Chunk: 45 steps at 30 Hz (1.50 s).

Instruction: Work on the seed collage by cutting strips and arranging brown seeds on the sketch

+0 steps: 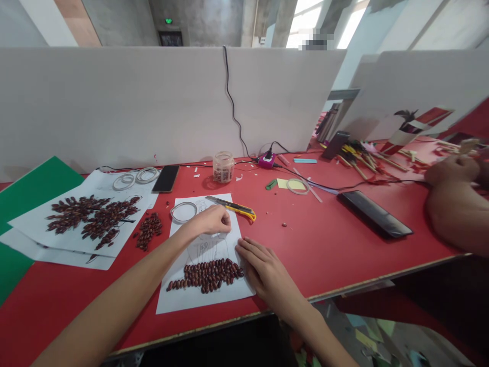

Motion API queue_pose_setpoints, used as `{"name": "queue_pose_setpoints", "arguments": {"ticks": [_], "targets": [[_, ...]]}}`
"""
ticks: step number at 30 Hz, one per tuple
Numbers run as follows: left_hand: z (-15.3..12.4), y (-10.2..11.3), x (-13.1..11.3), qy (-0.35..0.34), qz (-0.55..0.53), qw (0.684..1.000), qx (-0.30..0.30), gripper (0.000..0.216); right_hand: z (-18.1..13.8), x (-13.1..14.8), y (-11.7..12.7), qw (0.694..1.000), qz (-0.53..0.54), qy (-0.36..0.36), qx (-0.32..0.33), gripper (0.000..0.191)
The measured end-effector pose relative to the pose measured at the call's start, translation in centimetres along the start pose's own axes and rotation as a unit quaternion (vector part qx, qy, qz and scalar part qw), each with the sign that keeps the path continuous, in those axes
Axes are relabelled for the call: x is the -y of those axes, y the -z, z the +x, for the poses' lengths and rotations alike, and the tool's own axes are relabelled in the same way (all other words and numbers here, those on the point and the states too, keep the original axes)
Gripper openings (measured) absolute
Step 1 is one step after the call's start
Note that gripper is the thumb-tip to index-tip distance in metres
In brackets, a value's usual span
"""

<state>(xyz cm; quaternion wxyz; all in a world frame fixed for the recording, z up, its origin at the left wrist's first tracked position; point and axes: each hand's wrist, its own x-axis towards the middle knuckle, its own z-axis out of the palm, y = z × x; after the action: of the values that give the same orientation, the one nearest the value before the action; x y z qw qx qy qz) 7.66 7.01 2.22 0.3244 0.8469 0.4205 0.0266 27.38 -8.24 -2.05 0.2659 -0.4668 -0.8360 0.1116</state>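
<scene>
A white sheet of paper (168,302) with a pencil-like line drawing lies in front of me. Rows of dark reddish-brown beans (208,274) cover the lower part of the drawing. Over its upper part my left hand (214,220) is closed, fingers curled together; whatever they may hold is hidden. My right hand (263,262) lies with fingers stretched along the sheet's right edge, beside the beans. A yellow utility knife (240,208) and a roll of clear tape or tubing (183,212) rest near the sheet's top. Loose beans (148,230) are piled left of the sheet.
Left, bean-covered sheets (34,229) overlap a green board (57,171). Behind are a phone (166,179), a jar (223,167) and a purple power adapter (267,160). A black case (374,214) lies right, near another person's arm (456,204). A white partition (153,102) closes the back.
</scene>
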Motion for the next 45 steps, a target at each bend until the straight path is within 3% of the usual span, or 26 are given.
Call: {"name": "queue_pose_setpoints", "arguments": {"ticks": [13,20,25,28,37,41,45], "targets": [[-0.3,-0.1,-1.1,0.025,0.031,0.999,-0.016,0.015,0.0,0.1,0.1,1.0,0.0,-0.003,0.005,0.046],[0.8,1.1,-2.1,0.081,0.063,0.995,0.017,0.005,0.0,0.0,0.0,1.0,0.0,-0.01,0.016,0.047],[2.2,2.5,-2.2,0.126,0.073,0.987,0.069,0.02,0.0,-0.1,-0.1,1.0,0.003,-0.008,0.012,0.049],[2.3,2.9,-1.8,0.133,0.051,0.986,0.09,0.015,0.0,0.0,0.0,1.0,0.001,-0.008,0.012,0.049],[3.1,2.5,-1.3,0.17,0.048,0.979,0.097,0.044,0.0,0.1,0.0,1.0,0.001,-0.012,0.015,0.046],[3.6,2.8,-1.3,0.177,0.029,0.976,0.125,0.048,0.2,0.1,0.2,1.0,-0.002,-0.007,0.015,0.047],[2.9,3.1,-1.3,0.157,0.027,0.981,0.113,0.048,0.8,0.0,0.7,0.999,-0.015,0.003,0.035,0.043]]}}
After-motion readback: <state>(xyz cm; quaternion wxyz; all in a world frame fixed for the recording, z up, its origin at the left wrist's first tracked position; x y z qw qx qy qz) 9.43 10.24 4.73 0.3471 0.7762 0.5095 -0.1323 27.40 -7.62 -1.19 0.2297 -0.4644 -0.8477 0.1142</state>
